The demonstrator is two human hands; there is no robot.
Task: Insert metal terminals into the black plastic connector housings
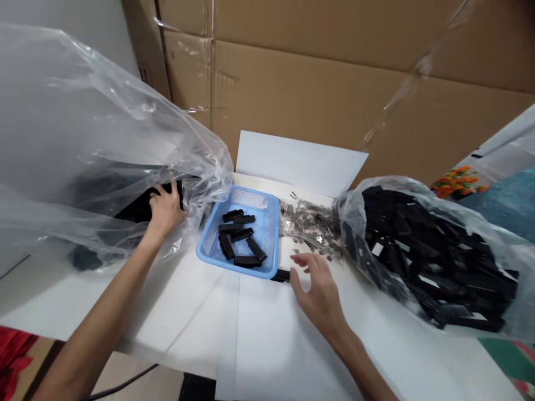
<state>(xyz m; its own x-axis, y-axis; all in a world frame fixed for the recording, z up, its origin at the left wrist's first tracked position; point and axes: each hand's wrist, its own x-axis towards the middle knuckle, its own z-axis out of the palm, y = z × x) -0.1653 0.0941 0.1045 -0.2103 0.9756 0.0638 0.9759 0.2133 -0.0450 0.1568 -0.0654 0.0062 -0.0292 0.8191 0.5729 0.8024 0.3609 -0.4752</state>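
Note:
My left hand (166, 209) is at the mouth of a large clear plastic bag (112, 106), its fingers spread over black contents (134, 205); the fingertips are partly lost against the dark. Over the white table my right hand (318, 289) hovers with thumb and fingers apart, nothing between them. Between the hands sits a blue plastic basket (203, 253) holding several black oblong plastic pieces (230, 228). One more black piece (282, 275) lies at the basket's lower right corner, just left of my right fingertips.
Small metal parts (320, 225), some in clear plastic, lie right of the basket. Farther right, an open clear bag (353, 245) is full of black plastic pieces (418, 250). A white board (298, 159) leans against the cardboard (292, 83) behind. Orange flowers (460, 181) show at far right.

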